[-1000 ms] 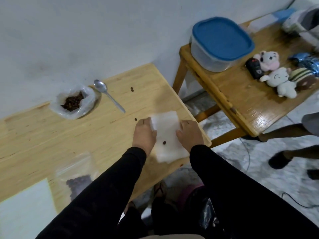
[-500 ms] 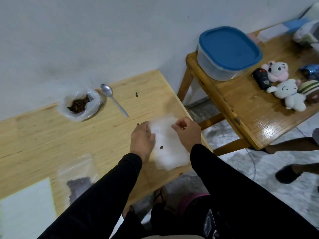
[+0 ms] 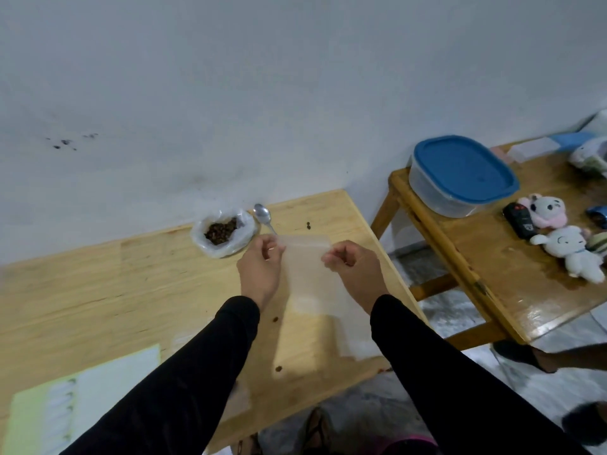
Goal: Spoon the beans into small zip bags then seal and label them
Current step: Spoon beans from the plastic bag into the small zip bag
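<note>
Empty zip bag (image 3: 307, 270), translucent, held up above the light wooden table (image 3: 98, 290) near its right end. Left hand (image 3: 261, 269) pinches the bag's top left corner, fingers curled closed on it; right hand (image 3: 353, 270) pinches the top right corner likewise. Bag hangs down between the wrists. Open plastic bag of beans (image 3: 223, 232) sits by the wall, just beyond the left hand. Metal spoon (image 3: 263, 215) lies beside it, handle end hidden behind the zip bag. Stray beans (image 3: 308, 225) loose on the tabletop. Green-edged label sheet (image 3: 65, 408) at near left. Blue-lidded container (image 3: 460, 174) on the neighbouring table.
</note>
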A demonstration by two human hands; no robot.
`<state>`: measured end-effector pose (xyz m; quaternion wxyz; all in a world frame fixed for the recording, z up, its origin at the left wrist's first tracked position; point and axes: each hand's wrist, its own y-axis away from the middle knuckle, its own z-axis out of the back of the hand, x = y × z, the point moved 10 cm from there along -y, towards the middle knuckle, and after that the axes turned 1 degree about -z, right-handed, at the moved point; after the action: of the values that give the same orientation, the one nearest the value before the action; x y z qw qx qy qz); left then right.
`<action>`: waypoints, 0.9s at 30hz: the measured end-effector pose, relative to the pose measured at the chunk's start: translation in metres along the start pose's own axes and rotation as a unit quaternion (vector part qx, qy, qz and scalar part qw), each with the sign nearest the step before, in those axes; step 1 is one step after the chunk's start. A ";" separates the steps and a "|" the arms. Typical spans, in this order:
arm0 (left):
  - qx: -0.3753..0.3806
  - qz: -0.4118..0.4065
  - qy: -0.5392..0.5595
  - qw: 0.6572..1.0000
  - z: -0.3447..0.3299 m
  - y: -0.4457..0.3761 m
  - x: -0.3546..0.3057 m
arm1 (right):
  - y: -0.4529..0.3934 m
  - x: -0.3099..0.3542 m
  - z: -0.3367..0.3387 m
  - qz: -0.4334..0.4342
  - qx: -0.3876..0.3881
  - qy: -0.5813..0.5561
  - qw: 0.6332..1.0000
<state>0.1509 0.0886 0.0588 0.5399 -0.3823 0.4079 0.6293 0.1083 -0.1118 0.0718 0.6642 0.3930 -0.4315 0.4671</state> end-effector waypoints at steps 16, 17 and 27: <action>-0.069 0.075 0.200 0.974 0.126 -0.014 0.011 | 0.019 0.110 -0.131 0.146 0.052 -0.057 0.986; -0.059 0.092 0.236 0.966 0.127 -0.013 0.017 | 0.023 0.111 -0.140 0.146 0.064 -0.060 0.985; -0.001 0.043 0.296 0.954 0.145 -0.007 0.029 | 0.032 0.112 -0.191 0.043 0.139 -0.131 0.981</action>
<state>0.1483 0.2340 0.0856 0.3668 -0.5341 0.5649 0.5110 0.1383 0.1046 0.1203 0.5197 0.5208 -0.4621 0.4952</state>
